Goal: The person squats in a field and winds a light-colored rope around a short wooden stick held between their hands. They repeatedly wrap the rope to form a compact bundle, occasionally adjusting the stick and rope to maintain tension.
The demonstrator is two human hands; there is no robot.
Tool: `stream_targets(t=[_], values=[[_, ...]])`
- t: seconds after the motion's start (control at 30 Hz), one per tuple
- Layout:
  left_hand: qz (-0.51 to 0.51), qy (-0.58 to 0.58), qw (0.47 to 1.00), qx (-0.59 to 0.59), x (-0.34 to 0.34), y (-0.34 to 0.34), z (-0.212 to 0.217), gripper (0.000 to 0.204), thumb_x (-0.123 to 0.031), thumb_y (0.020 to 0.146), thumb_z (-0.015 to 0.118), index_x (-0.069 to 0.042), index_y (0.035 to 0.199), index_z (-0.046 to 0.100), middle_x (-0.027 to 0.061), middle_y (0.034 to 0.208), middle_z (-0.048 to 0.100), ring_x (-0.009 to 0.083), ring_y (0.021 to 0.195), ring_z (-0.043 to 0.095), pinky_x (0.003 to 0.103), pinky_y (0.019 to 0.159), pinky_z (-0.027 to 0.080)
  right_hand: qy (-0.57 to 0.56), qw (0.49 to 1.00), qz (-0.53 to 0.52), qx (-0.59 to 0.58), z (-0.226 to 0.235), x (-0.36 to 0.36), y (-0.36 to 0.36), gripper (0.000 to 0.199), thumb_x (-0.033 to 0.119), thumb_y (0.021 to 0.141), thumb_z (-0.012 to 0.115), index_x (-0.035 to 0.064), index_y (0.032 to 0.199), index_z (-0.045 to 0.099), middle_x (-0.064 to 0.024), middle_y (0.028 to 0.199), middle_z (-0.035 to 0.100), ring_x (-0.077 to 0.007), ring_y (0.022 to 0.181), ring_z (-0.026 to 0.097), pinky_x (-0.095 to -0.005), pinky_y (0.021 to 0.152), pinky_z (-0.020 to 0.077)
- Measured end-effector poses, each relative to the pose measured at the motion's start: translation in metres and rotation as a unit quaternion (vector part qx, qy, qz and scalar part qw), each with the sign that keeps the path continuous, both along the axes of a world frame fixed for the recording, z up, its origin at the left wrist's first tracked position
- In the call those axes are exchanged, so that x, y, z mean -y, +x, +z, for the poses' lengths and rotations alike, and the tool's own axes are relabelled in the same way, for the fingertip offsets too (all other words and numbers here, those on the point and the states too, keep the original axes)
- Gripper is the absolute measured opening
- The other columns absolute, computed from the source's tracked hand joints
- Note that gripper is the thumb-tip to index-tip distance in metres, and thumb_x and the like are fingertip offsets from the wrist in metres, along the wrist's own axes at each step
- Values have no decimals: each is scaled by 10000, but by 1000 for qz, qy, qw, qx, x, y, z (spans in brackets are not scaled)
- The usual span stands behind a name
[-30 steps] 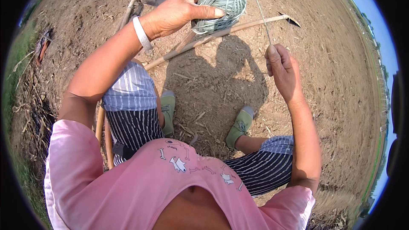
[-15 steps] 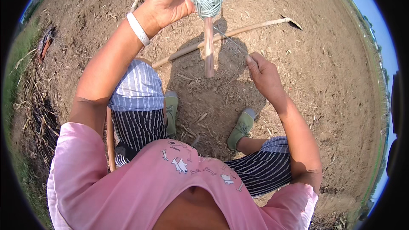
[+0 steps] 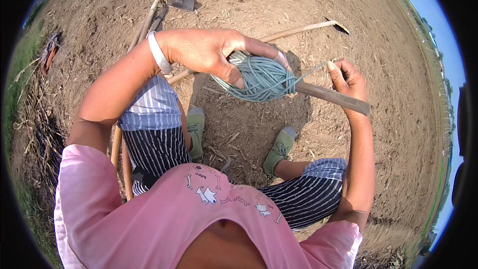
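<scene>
My left hand is wrapped over the far end of a bundle of pale blue-green cord, thumb on the near side and fingers along the far side. The cord is wound thickly around a wooden stick, whose bare end sticks out to the right and slightly toward me. From the bundle a single strand of cord runs taut to my right hand. There the thumb and fingers pinch the strand, just beyond the stick's bare end.
A hoe with a flat metal blade lies at the far left. Another long-handled tool rests on the dry soil, its dark blade at the far right. My green shoes stand below my hands. Dry stalks and grass edge the left side.
The stick has swung from pointing toward me to pointing right, and the bundle has come nearer. My right hand has moved right, still pinching the strand. The left hoe's blade now shows.
</scene>
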State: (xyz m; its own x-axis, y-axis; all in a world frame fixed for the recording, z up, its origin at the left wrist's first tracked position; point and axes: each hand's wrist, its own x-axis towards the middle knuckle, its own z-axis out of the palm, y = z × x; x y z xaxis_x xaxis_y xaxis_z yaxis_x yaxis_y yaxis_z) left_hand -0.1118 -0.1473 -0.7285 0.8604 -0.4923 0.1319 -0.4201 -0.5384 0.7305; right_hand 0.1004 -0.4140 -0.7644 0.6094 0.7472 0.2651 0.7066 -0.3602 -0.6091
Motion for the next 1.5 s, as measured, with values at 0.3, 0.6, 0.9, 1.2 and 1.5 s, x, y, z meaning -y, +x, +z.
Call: stream_targets(t=[0.3, 0.6, 0.9, 1.2, 1.5], values=[[240, -564, 782, 116, -52, 7, 24, 797, -210, 861, 735, -49, 1509, 301, 133, 1394, 529, 217, 1263, 537, 366, 1067, 429, 93, 973, 82, -194, -1, -22, -26, 323, 327, 1031, 508, 27, 973, 614, 17, 752, 543, -80, 685, 507, -247, 635, 441], [124, -751, 647, -31, -43, 31, 15, 765, -212, 884, 711, -54, 1510, 301, 127, 1384, 537, 211, 1252, 546, 365, 1057, 441, -106, 912, 300, -257, -25, -69, -123, 272, 264, 1017, 515, 43, 1154, 594, -131, 803, 592, -176, 660, 579, -320, 648, 491], [336, -7, 940, 60, -54, 2, -34, 659, -188, 924, 643, -76, 1496, 336, 133, 1379, 531, 265, 1243, 538, 377, 1058, 436, -96, 993, -45, -45, -41, -13, 14, 197, 277, 960, 592, 92, 1004, 644, -161, 788, 651, -363, 728, 625, -390, 652, 495], [48, 85, 993, -62, 6, -1, -14, 734, -85, 818, 723, -84, 1475, 396, 133, 1397, 520, 293, 1293, 496, 419, 1086, 398, -32, 997, 37, 54, 1, -11, -10, 218, 271, 977, 592, 63, 926, 630, -65, 753, 614, -234, 668, 586, -336, 615, 470], [208, -557, 797, 102, -40, 1, 27, 736, -185, 878, 708, -42, 1492, 329, 142, 1385, 526, 260, 1291, 505, 393, 1104, 398, 98, 988, 45, -112, -8, -11, 3, 350, 352, 1035, 493, 60, 857, 565, 26, 701, 487, -73, 642, 465, -245, 591, 413]])
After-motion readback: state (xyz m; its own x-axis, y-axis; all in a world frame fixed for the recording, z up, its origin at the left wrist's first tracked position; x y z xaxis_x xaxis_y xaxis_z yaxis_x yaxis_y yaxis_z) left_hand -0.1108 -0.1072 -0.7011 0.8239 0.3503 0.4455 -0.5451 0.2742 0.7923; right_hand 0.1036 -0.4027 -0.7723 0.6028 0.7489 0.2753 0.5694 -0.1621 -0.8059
